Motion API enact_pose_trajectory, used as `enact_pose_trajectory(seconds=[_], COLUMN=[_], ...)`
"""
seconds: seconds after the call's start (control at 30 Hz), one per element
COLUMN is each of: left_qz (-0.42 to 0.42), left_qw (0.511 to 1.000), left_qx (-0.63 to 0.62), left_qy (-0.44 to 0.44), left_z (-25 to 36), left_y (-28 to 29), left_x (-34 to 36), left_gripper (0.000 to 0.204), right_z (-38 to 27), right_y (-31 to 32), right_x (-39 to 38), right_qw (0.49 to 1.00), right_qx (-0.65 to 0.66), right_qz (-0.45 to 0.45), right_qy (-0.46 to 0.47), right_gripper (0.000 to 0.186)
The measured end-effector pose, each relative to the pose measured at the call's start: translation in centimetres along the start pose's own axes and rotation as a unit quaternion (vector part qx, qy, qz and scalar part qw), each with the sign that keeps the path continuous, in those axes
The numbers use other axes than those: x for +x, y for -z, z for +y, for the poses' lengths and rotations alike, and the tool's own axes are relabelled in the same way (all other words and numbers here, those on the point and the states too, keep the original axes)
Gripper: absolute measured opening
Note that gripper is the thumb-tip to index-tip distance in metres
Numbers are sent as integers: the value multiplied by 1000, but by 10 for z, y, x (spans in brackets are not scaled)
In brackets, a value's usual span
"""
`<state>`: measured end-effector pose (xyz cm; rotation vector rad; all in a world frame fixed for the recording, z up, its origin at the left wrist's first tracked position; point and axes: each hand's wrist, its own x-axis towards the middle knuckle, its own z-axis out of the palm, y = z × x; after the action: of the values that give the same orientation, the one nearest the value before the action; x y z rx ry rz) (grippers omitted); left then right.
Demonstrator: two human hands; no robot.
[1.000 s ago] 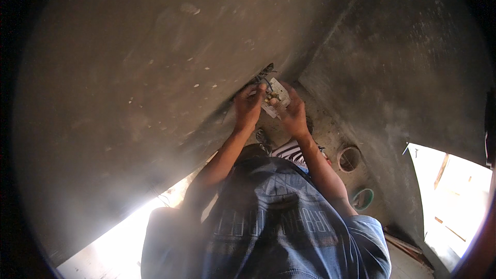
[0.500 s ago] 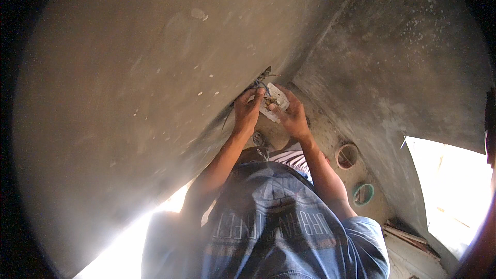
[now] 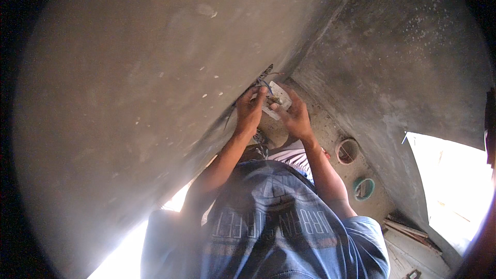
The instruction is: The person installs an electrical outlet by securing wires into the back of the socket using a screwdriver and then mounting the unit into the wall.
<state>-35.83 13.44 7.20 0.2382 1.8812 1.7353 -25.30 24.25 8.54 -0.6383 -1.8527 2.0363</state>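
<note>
A white electrical faceplate (image 3: 280, 90), its back with small brassy fittings toward me, sits between my hands low at the grey left wall (image 3: 155, 62). Dark and blue wires (image 3: 267, 84) come from a rough slot in that wall (image 3: 267, 71) to the plate. My left hand (image 3: 250, 108) is closed at the plate's left side, thumb up by the wires; whether it grips wire or plate is hard to tell. My right hand (image 3: 294, 113) is closed on the plate's right side, its thumb over the fittings.
A second wall (image 3: 392, 72) meets the left one in a corner. On the dusty floor (image 3: 330, 124) at the right are a reddish round container (image 3: 346, 151), a green one (image 3: 364, 188) and wooden strips (image 3: 405, 228). Bright openings (image 3: 447, 181) show at lower right and lower left.
Both hands stay on the plate, with only small finger and wrist shifts. The view has moved slightly.
</note>
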Motion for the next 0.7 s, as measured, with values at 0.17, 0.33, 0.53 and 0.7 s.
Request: enact_pose_trajectory(seconds=[0.17, 0.33, 0.53, 0.7], left_qz=[-16, -16, -20, -26], left_qw=[1000, 1000, 999, 1000], left_qx=[-5, 14, 25, -10], left_qy=[0, -2, -15, -5], left_z=[8, 10, 8, 4], left_y=[2, 2, 2, 1], left_x=[-3, -5, -4, -3], left_gripper=[38, 40, 40, 39], right_z=[8, 5, 5, 3], right_y=[2, 3, 5, 7], right_x=[2, 1, 1, 2], right_qw=[999, 999, 1000, 999], right_qx=[34, 29, 17, 34], right_qz=[-10, -14, -19, -29], right_qy=[-3, -4, 0, -4], right_gripper=[59, 58, 57, 56])
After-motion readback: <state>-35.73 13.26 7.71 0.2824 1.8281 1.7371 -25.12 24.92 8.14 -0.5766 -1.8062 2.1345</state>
